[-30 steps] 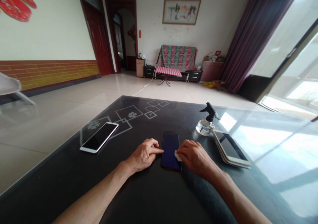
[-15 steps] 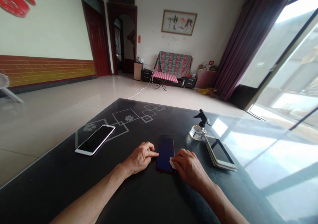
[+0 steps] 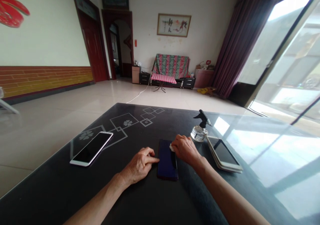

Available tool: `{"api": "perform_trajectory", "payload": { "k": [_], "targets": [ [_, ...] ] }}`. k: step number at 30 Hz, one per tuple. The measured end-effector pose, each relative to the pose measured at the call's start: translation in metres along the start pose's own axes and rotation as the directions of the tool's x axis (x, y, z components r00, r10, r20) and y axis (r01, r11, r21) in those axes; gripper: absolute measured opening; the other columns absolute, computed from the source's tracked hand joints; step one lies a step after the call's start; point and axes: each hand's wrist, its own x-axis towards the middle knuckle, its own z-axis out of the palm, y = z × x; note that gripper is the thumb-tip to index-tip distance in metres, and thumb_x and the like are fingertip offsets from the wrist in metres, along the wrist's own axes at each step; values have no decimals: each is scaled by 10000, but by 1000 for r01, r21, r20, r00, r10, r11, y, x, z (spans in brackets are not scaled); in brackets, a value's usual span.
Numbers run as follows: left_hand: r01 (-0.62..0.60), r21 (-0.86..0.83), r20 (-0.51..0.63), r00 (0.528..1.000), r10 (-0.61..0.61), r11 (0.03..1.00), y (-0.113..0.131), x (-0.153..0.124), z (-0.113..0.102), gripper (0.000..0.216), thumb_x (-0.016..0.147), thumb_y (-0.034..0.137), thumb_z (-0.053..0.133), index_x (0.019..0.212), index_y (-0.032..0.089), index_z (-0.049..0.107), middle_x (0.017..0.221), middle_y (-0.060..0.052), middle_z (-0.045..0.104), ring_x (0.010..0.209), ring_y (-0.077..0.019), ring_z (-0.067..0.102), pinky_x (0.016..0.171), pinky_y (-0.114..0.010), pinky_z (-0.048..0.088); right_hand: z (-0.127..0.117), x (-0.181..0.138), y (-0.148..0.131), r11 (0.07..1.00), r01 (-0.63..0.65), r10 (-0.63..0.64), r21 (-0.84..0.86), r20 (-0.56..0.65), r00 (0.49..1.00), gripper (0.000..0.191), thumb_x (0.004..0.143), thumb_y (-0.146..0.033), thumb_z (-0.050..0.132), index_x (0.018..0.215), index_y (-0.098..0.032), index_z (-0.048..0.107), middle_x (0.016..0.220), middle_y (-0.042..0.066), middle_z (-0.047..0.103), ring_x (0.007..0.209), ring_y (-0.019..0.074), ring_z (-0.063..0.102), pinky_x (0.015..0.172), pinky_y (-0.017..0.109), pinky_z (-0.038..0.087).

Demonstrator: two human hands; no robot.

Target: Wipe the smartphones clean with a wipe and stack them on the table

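A dark smartphone [image 3: 167, 165] lies flat on the black table, its screen up and bluish. My left hand [image 3: 140, 163] rests at its left edge, index finger stretched out to touch the side, the other fingers loosely bent and holding nothing. With closed fingers, my right hand [image 3: 184, 147] grips a small white wipe [image 3: 172, 147] at the phone's upper right edge. Most of the wipe is hidden under the fingers. Beyond the right hand stands a clear spray bottle [image 3: 199, 131] with a black trigger head.
On the left of the table [image 3: 120, 205] lies a white-framed phone [image 3: 92, 148], screen up. A short stack of white devices [image 3: 223, 154] sits at the right, close to the bottle. Window light reflects off the tabletop there.
My right hand has slid away from me along the phone's right edge with the wipe, from the lower part to near the top. My left hand keeps its place at the left edge.
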Motion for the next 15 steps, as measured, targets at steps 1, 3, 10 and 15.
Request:
{"api": "perform_trajectory", "payload": {
  "k": [1,3,10,15],
  "targets": [
    [1,0,0,1000,-1,1000,0,0,0,526,743,-23,454,1049,317,714,977,-19,566,881,-148,532,821,-284,451,-1,5,0,1000,-3,3,-8,4,1000,249,861,-213,481,772,-225,714,873,47,612,840,169,550,708,285,298],
    [3,-2,1,1000,-3,1000,0,0,0,525,743,-23,454,1046,317,715,976,-19,566,878,-148,533,823,-284,453,-1,14,0,1000,-7,8,-24,13,1000,244,851,-205,489,751,-219,711,865,50,615,835,175,549,699,292,292],
    [21,-11,12,1000,-21,1000,-1,0,1,524,740,-14,459,1053,321,713,993,-22,568,899,-156,534,839,-296,455,-3,21,-3,998,12,-10,-64,33,999,243,877,-227,489,746,-201,692,873,55,603,839,180,531,705,307,275],
    [19,-19,25,1000,-19,1000,0,0,-1,528,734,-15,455,1049,321,713,1009,-25,574,930,-160,527,859,-297,455,-7,-5,-17,994,78,-75,-74,43,996,263,900,-231,480,708,-202,657,863,35,587,830,162,506,712,303,259]
  ]
}}
